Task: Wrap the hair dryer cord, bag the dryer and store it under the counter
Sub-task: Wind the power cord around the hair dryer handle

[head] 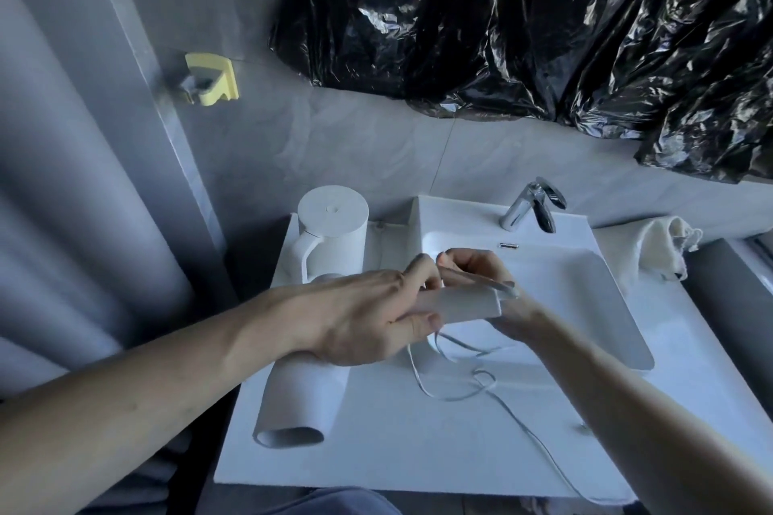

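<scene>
A single head-worn wide-angle camera looks forward and steeply down from close above the desk (376, 460), facing the back wall (376, 146). Both forearms enter from the bottom edge, the sink (619, 305) near centre-right.

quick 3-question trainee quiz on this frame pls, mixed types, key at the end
1. True or false: the hair dryer already sits inside the cloth bag.
2. Which hand grips the dryer's handle? A) left hand B) neither
3. Fill in: loose cord trails over the ___ toward the near edge.

Key
1. False. The dryer lies on the counter; the bag lies apart, right of the faucet.
2. A. The right hand works the cord at the handle.
3. counter
</scene>
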Tool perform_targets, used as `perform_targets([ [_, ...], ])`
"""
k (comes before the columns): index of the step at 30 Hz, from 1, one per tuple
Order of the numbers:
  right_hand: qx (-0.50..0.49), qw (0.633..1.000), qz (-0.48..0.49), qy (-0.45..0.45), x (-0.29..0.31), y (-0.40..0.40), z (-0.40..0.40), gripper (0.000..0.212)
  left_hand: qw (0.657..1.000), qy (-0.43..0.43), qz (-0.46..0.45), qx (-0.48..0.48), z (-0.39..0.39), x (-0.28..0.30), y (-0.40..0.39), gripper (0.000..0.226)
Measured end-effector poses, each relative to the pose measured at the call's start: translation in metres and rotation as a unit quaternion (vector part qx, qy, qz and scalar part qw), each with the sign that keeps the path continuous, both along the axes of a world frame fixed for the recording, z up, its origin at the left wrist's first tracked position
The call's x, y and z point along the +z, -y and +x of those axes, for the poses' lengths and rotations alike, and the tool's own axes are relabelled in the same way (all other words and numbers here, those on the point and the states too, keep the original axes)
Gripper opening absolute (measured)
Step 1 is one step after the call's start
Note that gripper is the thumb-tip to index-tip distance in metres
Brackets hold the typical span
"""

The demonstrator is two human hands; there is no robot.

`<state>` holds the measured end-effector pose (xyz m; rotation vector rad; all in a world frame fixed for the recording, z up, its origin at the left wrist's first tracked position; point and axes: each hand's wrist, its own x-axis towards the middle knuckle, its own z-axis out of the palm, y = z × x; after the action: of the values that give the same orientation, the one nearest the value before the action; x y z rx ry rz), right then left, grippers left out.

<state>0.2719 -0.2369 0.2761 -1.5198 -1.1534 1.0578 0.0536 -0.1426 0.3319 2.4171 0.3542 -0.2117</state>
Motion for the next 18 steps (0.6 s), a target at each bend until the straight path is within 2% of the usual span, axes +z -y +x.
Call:
perform_targets([
  [2, -0.027, 0.999, -0.015, -0.025, -0.012, -0.001, -0.01, 0.035, 0.999, 0.029, -0.014, 0.018, -0.002, -0.005, -0.008, 0.029],
  [4, -0.061, 0.996, -0.051, -0.033, -0.02, -0.003, -0.02, 0.043, 0.998, 0.052, -0.028, 0.032, -0.005, -0.011, -0.016, 0.051],
  [6, -0.074, 0.994, -0.077, -0.017, -0.023, -0.004, -0.03, 0.049, 0.996, 0.07, -0.049, 0.041, -0.007, -0.016, -0.022, 0.062],
  [8, -0.066, 0.995, -0.064, 0.036, -0.022, -0.002, -0.041, 0.047, 0.992, 0.098, -0.067, 0.052, -0.005, -0.016, -0.026, 0.059],
  [11, -0.037, 0.983, -0.031, 0.176, -0.017, 0.003, -0.055, 0.041, 0.989, 0.117, -0.063, 0.061, -0.002, -0.02, -0.038, 0.054],
  [14, 0.018, 0.969, -0.038, 0.243, -0.007, 0.008, -0.067, 0.032, 0.991, 0.09, -0.037, 0.093, -0.002, -0.027, -0.054, 0.043],
  [18, 0.077, 0.946, -0.071, 0.305, 0.012, 0.017, -0.068, 0.03, 0.993, 0.031, 0.005, 0.112, -0.006, -0.03, -0.072, 0.022],
])
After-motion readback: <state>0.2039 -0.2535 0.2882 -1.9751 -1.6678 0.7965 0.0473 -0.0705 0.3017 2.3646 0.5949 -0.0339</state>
